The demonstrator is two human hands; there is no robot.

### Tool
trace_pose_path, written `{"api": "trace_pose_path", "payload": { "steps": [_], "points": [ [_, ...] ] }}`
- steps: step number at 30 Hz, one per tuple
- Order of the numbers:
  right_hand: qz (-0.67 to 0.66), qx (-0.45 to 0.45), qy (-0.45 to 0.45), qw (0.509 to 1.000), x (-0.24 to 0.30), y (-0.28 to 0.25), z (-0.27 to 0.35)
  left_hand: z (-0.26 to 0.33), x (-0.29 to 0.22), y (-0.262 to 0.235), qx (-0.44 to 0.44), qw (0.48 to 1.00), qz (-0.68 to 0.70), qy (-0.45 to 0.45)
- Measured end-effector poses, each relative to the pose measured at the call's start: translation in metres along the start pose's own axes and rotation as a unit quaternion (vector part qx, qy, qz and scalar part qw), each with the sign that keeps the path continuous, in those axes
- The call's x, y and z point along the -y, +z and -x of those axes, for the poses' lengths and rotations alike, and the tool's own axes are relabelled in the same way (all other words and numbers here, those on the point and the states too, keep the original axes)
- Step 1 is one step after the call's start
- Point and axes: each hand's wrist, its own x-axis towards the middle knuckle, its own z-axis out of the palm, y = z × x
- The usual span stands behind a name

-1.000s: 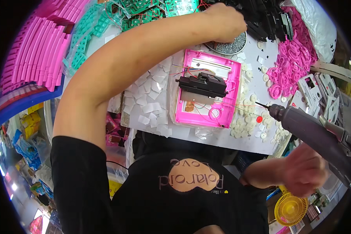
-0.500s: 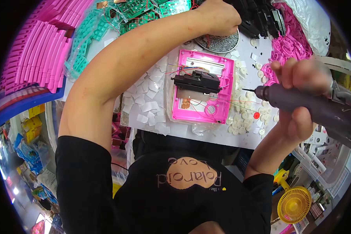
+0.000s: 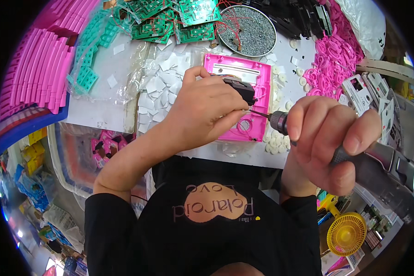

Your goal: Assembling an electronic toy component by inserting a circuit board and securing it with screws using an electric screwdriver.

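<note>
A pink plastic casing [image 3: 263,87] lies on the white worktop in front of me, with a black mechanism [image 3: 244,92] and thin wires inside it. My left hand [image 3: 207,108] reaches over the casing and covers its left part. Its thumb and fingertips are pinched together by the black mechanism; whatever they hold is too small to make out. In my right hand [image 3: 331,138] is a dark electric screwdriver [image 3: 375,168], its fingers wrapped round the body. The thin bit points left, its tip right at the left fingertips.
Beyond the casing stand a round dish of small screws [image 3: 250,34] and green circuit boards [image 3: 195,32]. White paper squares [image 3: 154,87] lie left, off-white discs [image 3: 277,142] right. Pink ring-like parts [image 3: 333,55] and black parts [image 3: 299,18] are piled at far right, pink panels [image 3: 37,69] at far left.
My left hand has come back from the screw dish to the casing, its fingers pinched. My right hand has brought the screwdriver leftward, so its bit meets the left fingertips.
</note>
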Motion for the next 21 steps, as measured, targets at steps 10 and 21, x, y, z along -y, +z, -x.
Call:
{"api": "trace_pose_path", "payload": {
  "steps": [10, 21],
  "points": [
    [-0.004, -0.005, 0.007, 1.0, -0.012, 0.011, 0.002, 0.01, 0.002, 0.002, -0.038, 0.997, -0.069, 0.02],
    [0.029, -0.018, -0.048, 0.998, -0.052, 0.002, -0.013, 0.029, 0.023, 0.0, -0.008, 0.976, -0.198, -0.094]
  ]
}}
